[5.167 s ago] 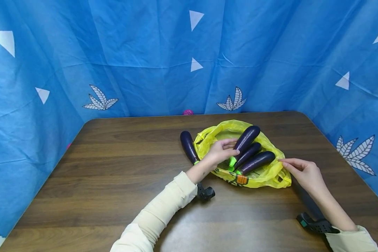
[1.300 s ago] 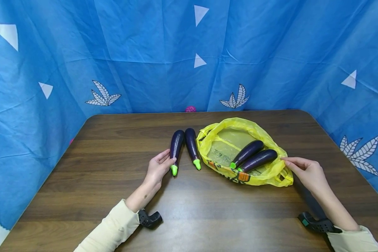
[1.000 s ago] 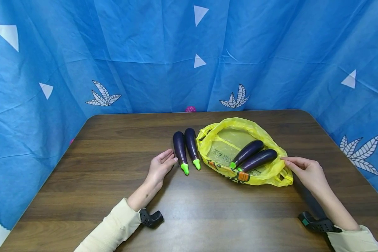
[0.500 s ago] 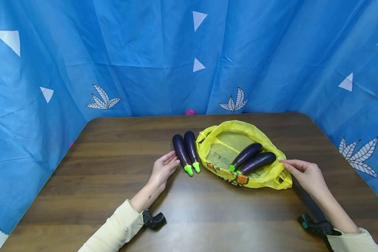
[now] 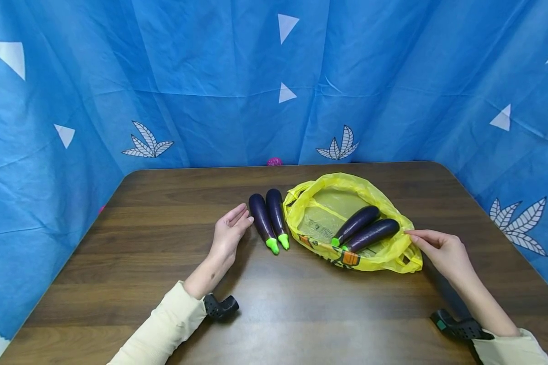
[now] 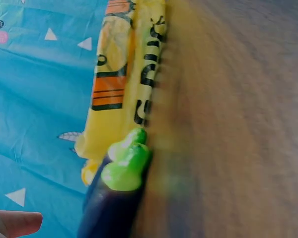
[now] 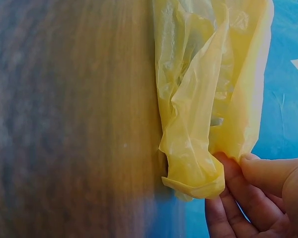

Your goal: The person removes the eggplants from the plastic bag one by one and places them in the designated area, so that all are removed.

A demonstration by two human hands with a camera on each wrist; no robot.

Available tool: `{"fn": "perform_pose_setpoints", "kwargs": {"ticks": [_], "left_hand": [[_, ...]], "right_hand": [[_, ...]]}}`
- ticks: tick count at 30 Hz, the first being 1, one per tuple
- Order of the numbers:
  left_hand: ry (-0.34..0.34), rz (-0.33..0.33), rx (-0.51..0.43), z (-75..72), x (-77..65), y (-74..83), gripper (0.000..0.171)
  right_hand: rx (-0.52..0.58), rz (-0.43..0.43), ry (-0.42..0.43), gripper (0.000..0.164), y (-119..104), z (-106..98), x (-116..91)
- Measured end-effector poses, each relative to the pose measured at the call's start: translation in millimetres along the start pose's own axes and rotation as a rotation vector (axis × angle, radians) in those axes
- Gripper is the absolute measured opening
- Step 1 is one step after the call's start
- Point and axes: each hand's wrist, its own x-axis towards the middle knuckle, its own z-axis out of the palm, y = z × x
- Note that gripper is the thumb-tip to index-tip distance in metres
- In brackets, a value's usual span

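Observation:
Two dark purple eggplants with bright green stems, a left one (image 5: 261,217) and a right one (image 5: 276,212), lie side by side on the table, left of a yellow plastic bag (image 5: 310,197). Just left of the pair is my left hand (image 5: 228,233), its fingers extended and nothing in them. In the left wrist view the green stem (image 6: 124,171) of the nearer eggplant shows, with a fingertip (image 6: 22,223) apart from it. Inside the spread bag lie an upper eggplant (image 5: 358,222) and a lower one (image 5: 373,235). My right hand (image 5: 445,253) pinches the bag's right rim between thumb and fingers.
The brown wooden table (image 5: 164,253) reaches back to a blue curtain (image 5: 210,76) with white triangle and leaf prints. Black wrist devices sit on the left wrist (image 5: 221,307) and right wrist (image 5: 461,325).
An eggplant from the bag was set down beside the first one, pushed against it and let go. My left hand has since drawn slightly away. My right hand keeps its pinch on the bag.

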Motion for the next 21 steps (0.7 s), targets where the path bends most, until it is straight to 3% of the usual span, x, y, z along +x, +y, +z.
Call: {"fn": "perform_pose_setpoints", "kwargs": {"ticks": [6,11,21], "left_hand": [[-0.021,0.072,-0.018,15.2,-0.7,10.9,0.048],[-0.094,0.116,-0.015,40.9,-2.1,13.9,0.045],[-0.25,0.098,-0.025,89.1,-7.7,17.2,0.045]], "right_hand": [[0.0,0.0,0.002,0.031,-0.4,0.8,0.6],[0.002,-0.005,0.006,0.03,-0.5,0.6,-0.8],[-0.003,-0.011,0.006,0.03,0.5,0.8,0.2]]}}
